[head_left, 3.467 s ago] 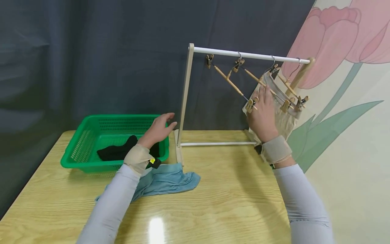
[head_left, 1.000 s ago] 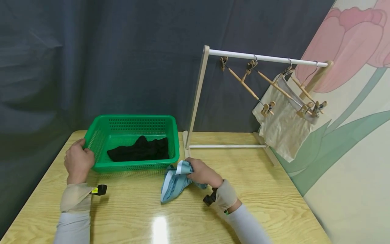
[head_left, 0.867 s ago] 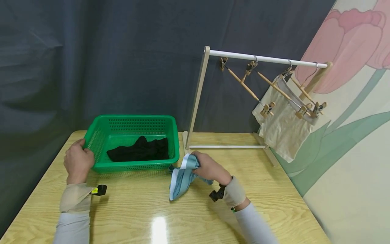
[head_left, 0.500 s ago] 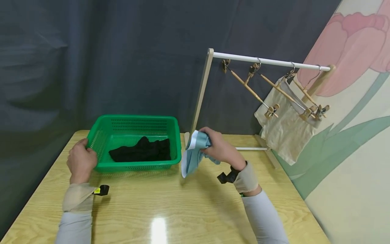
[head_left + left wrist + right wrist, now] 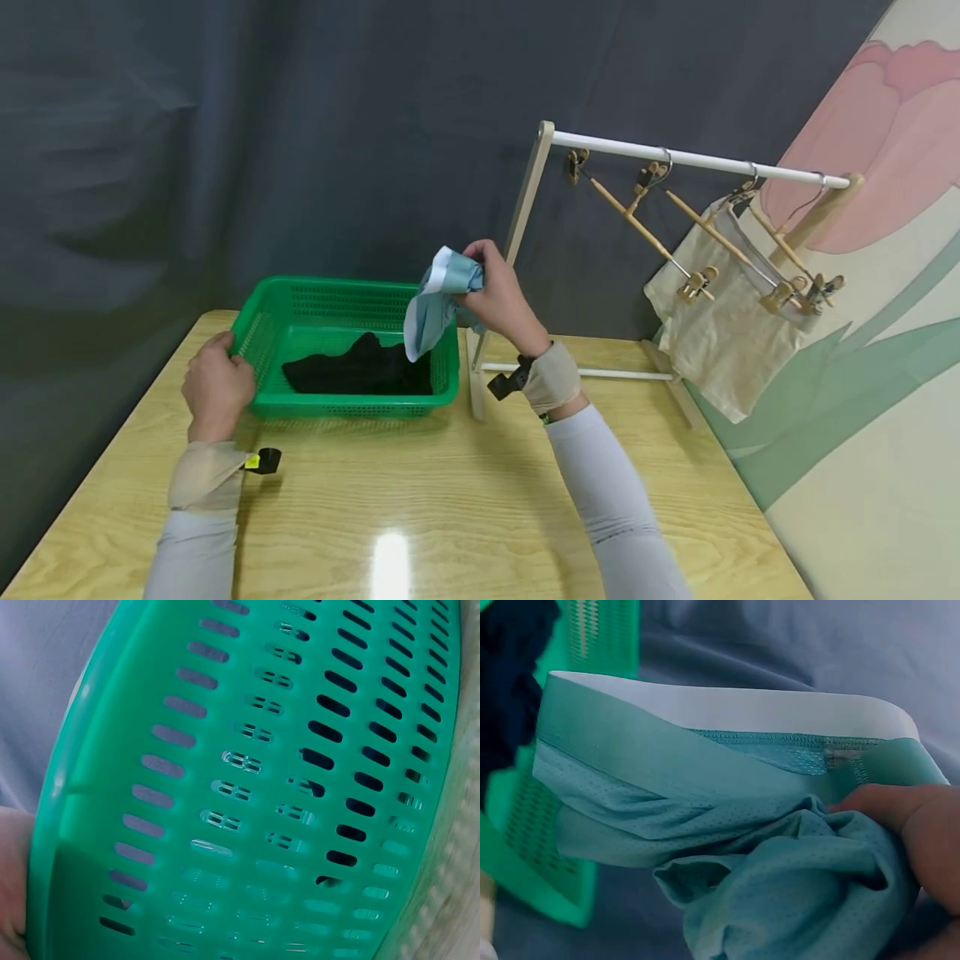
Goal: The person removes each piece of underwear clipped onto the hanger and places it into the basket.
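Observation:
Light-blue underpants (image 5: 426,321) with a wide waistband, white on the inside, hang bunched from my right hand (image 5: 501,296). Its thumb and fingers pinch them near the waistband, above the right end of the green basket (image 5: 337,408). In the right wrist view, the underpants (image 5: 630,765) show a finely perforated fabric and the waistband's loop spread apart. My left hand (image 5: 216,385) grips the basket's left rim. The left wrist view is filled by the slotted wall of the basket (image 5: 367,757), and the left hand (image 5: 13,881) shows only at the edge. Black cloth (image 5: 360,371) lies inside the basket.
A rack with a white top rail (image 5: 622,147) stands on the wooden table (image 5: 337,517) at the right. Several clip hangers hang from it; a beige garment (image 5: 731,350) hangs among them. A dark curtain (image 5: 360,142) covers the back, a painted wall the right side.
My right hand left the hangers, picked the blue underpants up from the table, then raised them and carried them left over the basket. My left hand moved to the basket's left rim and stayed there.

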Demonstrator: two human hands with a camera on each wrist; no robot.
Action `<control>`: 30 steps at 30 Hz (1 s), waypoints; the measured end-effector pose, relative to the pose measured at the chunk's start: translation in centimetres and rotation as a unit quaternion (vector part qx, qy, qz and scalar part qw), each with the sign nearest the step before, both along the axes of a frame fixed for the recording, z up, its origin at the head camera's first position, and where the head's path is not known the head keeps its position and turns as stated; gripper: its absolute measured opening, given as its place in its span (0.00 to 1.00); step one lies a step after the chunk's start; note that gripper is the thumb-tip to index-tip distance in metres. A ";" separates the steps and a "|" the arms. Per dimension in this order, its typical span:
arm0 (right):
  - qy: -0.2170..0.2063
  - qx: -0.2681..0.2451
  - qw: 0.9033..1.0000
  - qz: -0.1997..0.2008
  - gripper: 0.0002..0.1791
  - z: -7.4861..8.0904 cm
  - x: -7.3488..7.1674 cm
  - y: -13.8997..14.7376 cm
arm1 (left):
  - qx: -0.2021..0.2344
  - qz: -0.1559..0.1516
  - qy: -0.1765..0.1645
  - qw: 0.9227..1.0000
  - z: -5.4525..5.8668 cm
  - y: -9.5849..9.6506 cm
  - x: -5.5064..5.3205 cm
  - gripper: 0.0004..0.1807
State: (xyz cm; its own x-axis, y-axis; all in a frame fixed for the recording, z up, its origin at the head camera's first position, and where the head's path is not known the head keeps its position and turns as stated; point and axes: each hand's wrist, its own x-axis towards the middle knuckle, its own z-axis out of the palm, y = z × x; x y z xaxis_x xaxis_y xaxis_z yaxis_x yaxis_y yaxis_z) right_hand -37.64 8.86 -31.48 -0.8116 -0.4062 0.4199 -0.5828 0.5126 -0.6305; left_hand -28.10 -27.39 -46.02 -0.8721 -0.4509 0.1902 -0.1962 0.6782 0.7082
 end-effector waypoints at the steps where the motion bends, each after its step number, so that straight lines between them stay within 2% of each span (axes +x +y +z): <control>1: -0.005 0.004 1.000 0.008 0.25 -0.5 -0.4 -0.6 | 0.000 -0.001 -0.001 1.000 0.0 0.0 0.0 0.30; 7: -0.039 0.058 0.997 0.044 0.22 -3.7 -2.1 -3.9 | -0.001 -0.004 0.003 1.000 0.1 0.1 0.1 0.30; 12: -0.077 0.131 0.986 0.062 0.19 -5.9 -3.1 -5.9 | -0.006 0.002 0.015 1.000 0.1 -0.1 0.3 0.30; 15: -0.109 0.200 0.970 0.085 0.20 -6.6 -3.3 -6.6 | -0.009 0.007 0.025 1.000 0.1 -0.2 0.3 0.29; 19: -0.159 0.282 0.939 0.114 0.27 -6.8 -3.1 -6.4 | -0.007 0.007 0.035 0.999 0.2 0.1 0.1 0.29; 21: -0.159 0.302 0.933 0.118 0.29 -6.7 -2.8 -6.1 | -0.006 0.008 0.036 0.999 0.2 0.1 0.0 0.29; 23: -0.144 0.299 0.937 0.109 0.30 -6.6 -2.4 -5.9 | -0.005 0.008 0.034 0.999 0.2 0.1 0.0 0.29; 27: -0.108 0.265 0.954 0.096 0.24 -6.4 -0.9 -5.8 | -0.006 0.009 0.023 1.000 0.2 0.0 0.2 0.30; 29: -0.098 0.256 0.956 0.108 0.20 -6.4 -0.2 -5.9 | -0.007 0.010 0.021 1.000 0.1 0.0 0.3 0.30; 30: -0.092 0.261 0.954 0.120 0.19 -6.4 0.1 -6.0 | -0.007 0.010 0.020 1.000 0.1 -0.1 0.3 0.30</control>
